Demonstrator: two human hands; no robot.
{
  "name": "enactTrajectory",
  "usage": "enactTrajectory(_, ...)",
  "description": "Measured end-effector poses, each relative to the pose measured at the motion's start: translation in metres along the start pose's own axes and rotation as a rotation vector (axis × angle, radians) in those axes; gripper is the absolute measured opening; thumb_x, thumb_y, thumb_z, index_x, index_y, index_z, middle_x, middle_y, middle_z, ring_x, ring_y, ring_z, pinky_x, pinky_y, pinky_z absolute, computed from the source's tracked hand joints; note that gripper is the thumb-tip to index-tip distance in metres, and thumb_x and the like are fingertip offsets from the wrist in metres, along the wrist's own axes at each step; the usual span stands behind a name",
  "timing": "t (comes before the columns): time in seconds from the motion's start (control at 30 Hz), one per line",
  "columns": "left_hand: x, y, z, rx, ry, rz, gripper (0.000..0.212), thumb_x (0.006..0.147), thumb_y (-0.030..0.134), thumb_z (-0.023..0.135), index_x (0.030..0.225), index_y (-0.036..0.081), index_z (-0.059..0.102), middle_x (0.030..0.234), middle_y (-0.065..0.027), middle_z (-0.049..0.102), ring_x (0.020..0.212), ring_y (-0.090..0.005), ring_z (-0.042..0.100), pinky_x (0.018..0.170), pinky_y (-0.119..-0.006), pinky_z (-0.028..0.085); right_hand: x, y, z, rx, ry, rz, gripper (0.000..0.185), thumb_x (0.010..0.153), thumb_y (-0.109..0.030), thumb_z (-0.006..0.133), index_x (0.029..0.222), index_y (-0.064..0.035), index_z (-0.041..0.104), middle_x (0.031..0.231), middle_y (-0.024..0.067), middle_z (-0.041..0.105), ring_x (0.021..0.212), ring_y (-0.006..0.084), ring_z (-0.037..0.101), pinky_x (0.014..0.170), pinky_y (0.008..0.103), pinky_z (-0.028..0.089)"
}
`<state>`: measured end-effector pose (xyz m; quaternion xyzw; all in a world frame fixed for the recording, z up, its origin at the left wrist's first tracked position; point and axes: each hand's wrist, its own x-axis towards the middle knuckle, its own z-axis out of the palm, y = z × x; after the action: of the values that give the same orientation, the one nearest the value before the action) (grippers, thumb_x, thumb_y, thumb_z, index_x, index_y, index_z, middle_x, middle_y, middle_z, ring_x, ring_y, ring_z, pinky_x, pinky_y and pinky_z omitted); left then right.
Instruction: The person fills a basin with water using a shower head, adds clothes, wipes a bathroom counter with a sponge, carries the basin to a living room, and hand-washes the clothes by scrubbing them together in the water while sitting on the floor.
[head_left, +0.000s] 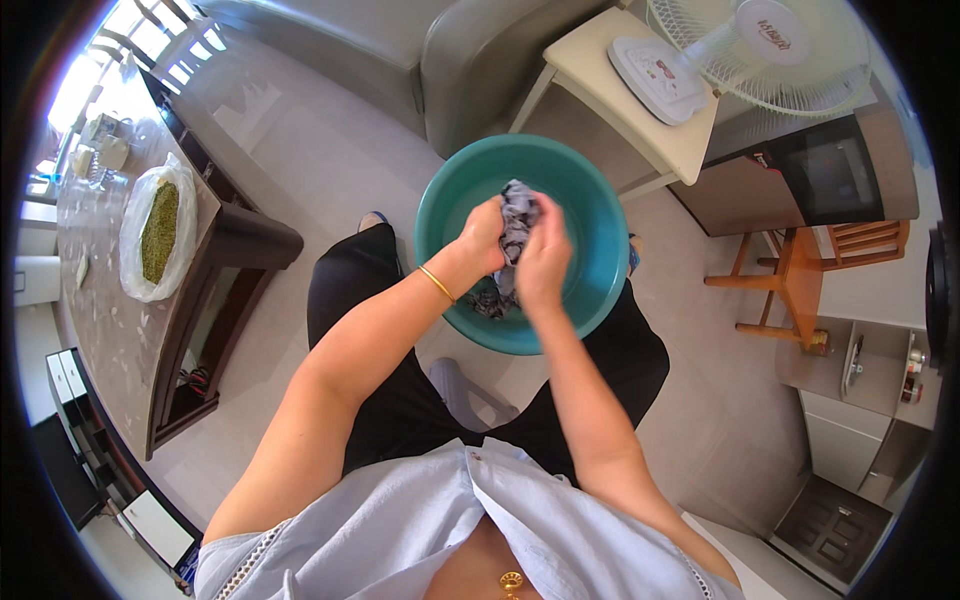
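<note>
A round teal plastic basin (592, 300) stands on the floor between my knees, with what looks like shallow clear water inside. Above it I hold a bunched wet-looking cloth (517, 214), grey with dark patterning. My left hand (482, 236) grips the cloth from the left side. On the right side my right hand (546, 251) presses against it, slightly blurred. The lower end of the cloth hangs down to a darker crumpled part (491, 301) low in the basin; whether both are one piece I cannot tell.
A standing fan (772, 52) and a cream side table (592, 56) are at the upper right, near a grey sofa (495, 60). At left, a coffee table (112, 352) bears a plastic bag of green grains (159, 232). A wooden chair (799, 281) stands at right.
</note>
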<state>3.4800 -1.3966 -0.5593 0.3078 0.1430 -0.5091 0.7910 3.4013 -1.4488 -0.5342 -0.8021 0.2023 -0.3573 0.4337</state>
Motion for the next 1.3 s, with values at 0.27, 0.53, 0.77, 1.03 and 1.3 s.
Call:
enactTrajectory(0.27,-0.012,-0.023,0.014,0.155,0.082,-0.137,0.029,0.093,0.017,0.032,0.108,0.007,0.056,0.108,-0.0130,0.060,0.097,-0.0269,0.060,0.086,-0.044,0.049,0.043,0.064,-0.002,0.573,-0.369,0.610,0.026,0.095,-0.016,0.038,0.095,0.0012,0.058,0.088,0.0167,0.066,0.084,0.0234,0.064,0.075,0.0347,0.049)
enactTrajectory(0.53,-0.006,-0.005,0.004,-0.053,0.080,0.057,0.023,0.092,0.016,0.041,0.098,0.006,0.060,0.102,-0.0095,0.062,0.091,-0.0235,0.058,0.084,-0.040,0.048,-0.012,0.002,0.001,-0.116,-0.063,-0.039,0.031,0.094,-0.014,0.042,0.119,0.0008,0.052,0.107,0.0211,0.060,0.101,0.0345,0.057,0.088,0.0391,0.043)
enactTrajectory(0.77,-0.019,-0.020,0.021,0.109,0.020,-0.154,0.027,0.095,0.027,0.045,0.101,0.006,0.061,0.100,-0.0095,0.064,0.091,-0.0222,0.061,0.084,-0.038,0.049,0.030,0.066,-0.006,0.570,-0.385,0.724,0.026,0.091,-0.013,0.042,0.096,0.0041,0.061,0.089,0.0101,0.065,0.080,0.0166,0.059,0.074,0.0320,0.047)
enactTrajectory(1.03,0.004,-0.005,-0.005,-0.059,0.038,-0.017,0.027,0.095,0.026,0.040,0.094,0.009,0.061,0.097,-0.0085,0.063,0.091,-0.0230,0.061,0.083,-0.038,0.049,-0.007,0.015,0.000,-0.035,-0.133,-0.028,0.032,0.095,-0.016,0.042,0.118,0.0026,0.052,0.114,0.0177,0.058,0.105,0.0343,0.055,0.089,0.0374,0.043)
enactTrajectory(1.3,-0.021,-0.023,0.026,0.217,0.021,-0.226,0.033,0.096,0.031,0.042,0.108,0.005,0.059,0.108,-0.0092,0.062,0.094,-0.0223,0.060,0.084,-0.038,0.050,0.032,0.087,-0.016,0.727,-0.423,0.822,0.030,0.095,-0.023,0.042,0.094,-0.0011,0.063,0.082,0.0089,0.065,0.076,0.0214,0.063,0.071,0.0332,0.048)
